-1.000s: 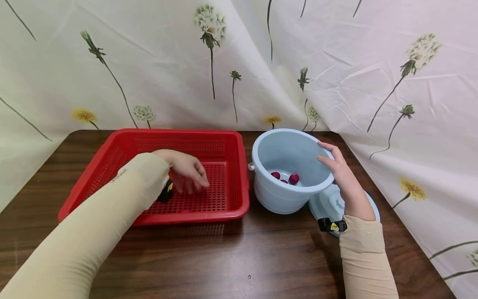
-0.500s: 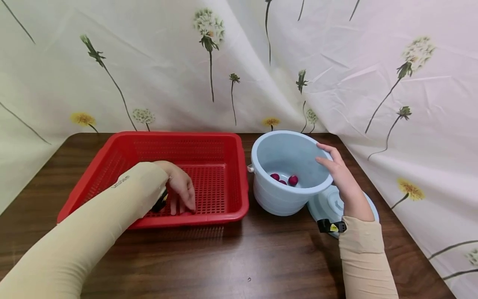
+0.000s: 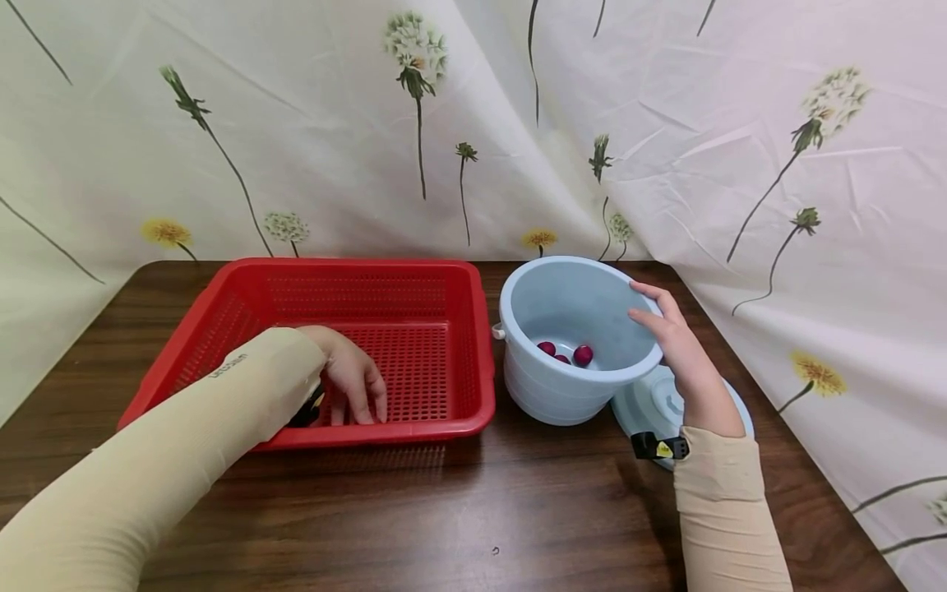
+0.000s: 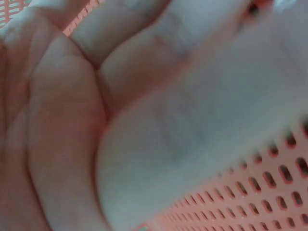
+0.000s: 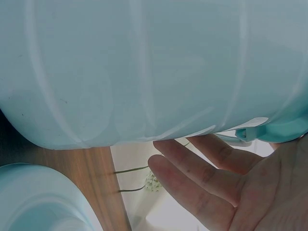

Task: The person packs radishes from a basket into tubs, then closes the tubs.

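My left hand (image 3: pixel 353 382) reaches down inside the red plastic basket (image 3: pixel 470 362), its fingers bent toward the floor close to the front wall. The fingertips are partly hidden by the front rim, and I cannot tell whether they hold anything. In the left wrist view the palm and thumb (image 4: pixel 192 125) fill most of the picture, with perforated basket wall behind. On the right, my right hand (image 3: pixel 673 337) grips the rim of a light blue bucket (image 3: pixel 551 395), thumb over the edge and fingers along the outside. Several small dark-red balls or fruits (image 3: pixel 583 355) lie at the bucket's bottom.
A round light blue lid (image 3: pixel 642 403) lies on the dark wooden table (image 3: pixel 444 526), behind and below the right forearm. White cloth (image 3: pixel 333 164) printed with dandelions hangs along the back and right sides. The bucket stands just right of the basket.
The left hand has moved down and toward the front left of the basket. A dark-red spot visible by its fingertips before is now out of sight. The right hand and bucket stay put.
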The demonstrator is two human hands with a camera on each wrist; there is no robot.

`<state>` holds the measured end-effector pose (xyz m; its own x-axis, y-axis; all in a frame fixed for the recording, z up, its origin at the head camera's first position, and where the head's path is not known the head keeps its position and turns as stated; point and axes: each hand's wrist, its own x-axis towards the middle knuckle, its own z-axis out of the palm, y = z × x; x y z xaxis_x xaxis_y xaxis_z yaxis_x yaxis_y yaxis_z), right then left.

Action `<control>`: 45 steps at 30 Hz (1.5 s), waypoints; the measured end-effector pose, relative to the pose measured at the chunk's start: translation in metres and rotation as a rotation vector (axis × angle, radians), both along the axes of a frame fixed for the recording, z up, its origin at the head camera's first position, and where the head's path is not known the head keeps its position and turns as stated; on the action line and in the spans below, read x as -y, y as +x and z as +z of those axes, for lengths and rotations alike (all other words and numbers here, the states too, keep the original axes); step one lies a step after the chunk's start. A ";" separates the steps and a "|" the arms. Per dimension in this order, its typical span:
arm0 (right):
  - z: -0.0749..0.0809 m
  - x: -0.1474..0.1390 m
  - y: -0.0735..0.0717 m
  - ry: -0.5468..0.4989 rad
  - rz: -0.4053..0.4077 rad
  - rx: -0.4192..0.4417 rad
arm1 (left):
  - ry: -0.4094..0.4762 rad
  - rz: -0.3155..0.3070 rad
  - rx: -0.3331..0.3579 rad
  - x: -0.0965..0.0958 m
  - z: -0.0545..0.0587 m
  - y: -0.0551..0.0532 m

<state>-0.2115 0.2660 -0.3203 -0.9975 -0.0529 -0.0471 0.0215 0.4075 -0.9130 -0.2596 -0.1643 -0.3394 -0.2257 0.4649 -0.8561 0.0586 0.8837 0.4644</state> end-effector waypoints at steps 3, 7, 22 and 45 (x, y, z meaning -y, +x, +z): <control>-0.001 0.000 0.000 0.001 0.000 -0.001 | 0.007 -0.033 0.023 0.000 -0.002 -0.001; -0.001 0.000 0.001 0.004 0.001 -0.001 | 0.011 -0.048 0.062 0.003 -0.004 -0.001; 0.000 0.001 0.002 0.011 0.004 -0.004 | 0.001 0.021 0.096 0.038 -0.004 0.003; 0.002 0.001 0.002 -0.001 -0.004 0.002 | 0.134 0.149 0.025 0.041 0.061 0.007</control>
